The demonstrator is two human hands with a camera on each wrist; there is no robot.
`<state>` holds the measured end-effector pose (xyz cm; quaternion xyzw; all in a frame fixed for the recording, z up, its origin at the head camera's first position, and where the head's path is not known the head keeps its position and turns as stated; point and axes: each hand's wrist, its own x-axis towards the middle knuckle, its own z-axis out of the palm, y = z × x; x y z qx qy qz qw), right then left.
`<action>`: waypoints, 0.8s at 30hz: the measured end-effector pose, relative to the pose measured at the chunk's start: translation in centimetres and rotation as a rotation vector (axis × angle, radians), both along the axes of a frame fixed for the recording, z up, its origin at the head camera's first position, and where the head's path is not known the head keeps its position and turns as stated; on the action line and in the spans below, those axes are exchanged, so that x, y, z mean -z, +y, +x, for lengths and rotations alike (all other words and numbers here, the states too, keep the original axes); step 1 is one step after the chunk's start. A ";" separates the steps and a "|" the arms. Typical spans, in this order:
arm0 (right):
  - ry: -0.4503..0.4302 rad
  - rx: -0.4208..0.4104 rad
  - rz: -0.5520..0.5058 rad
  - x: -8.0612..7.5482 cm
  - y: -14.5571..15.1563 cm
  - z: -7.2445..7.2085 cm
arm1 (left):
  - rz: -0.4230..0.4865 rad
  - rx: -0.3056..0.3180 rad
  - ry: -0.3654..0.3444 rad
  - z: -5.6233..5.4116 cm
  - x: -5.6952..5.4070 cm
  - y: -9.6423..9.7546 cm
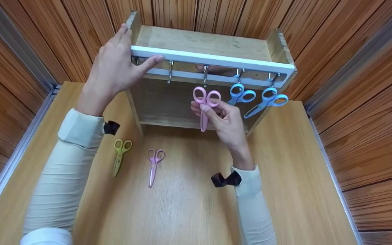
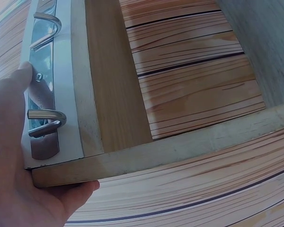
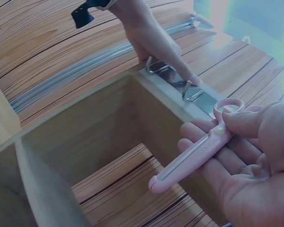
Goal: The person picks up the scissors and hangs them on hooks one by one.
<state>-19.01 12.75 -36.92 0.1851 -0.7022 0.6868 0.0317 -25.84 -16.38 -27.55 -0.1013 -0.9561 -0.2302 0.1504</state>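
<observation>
Likely hanging pink scissors (image 3: 203, 150): pinching with right hand (image 1: 230, 123), bracing shelf (image 1: 202, 41) with spread left hand (image 1: 116, 65); next, probably thread onto middle hook (image 1: 205, 75).

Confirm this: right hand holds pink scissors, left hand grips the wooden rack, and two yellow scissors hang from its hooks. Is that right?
One slip: the head view shows the two scissors hanging from the hooks are blue, not yellow. The rest stands: right hand holds pink scissors, left hand grips the wooden rack.

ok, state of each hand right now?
Left hand: holding the wooden shelf unit at the left end of its white rail.
Right hand: holding pink scissors.
</observation>
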 end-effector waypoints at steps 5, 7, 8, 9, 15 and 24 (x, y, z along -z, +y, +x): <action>0.005 0.017 -0.039 -0.4 -0.1 -0.6 | 0.000 0.001 -0.021 0.1 -0.1 -0.1; 0.003 0.020 -0.058 -0.4 -0.1 -0.8 | -0.003 0.002 -0.023 0.1 -0.1 -0.1; 0.003 0.022 -0.068 -0.4 -0.1 -0.9 | -0.004 0.002 -0.022 0.1 -0.1 -0.1; 0.002 0.024 -0.076 -0.3 -0.1 -1.0 | -0.004 0.002 -0.022 0.1 -0.1 -0.1; -0.016 0.035 -0.095 0.0 -0.3 -1.6 | -0.002 0.005 -0.018 0.1 -0.1 0.0; -0.055 0.057 -0.140 0.7 -0.9 -2.0 | -0.008 0.004 -0.008 0.1 -0.2 -0.1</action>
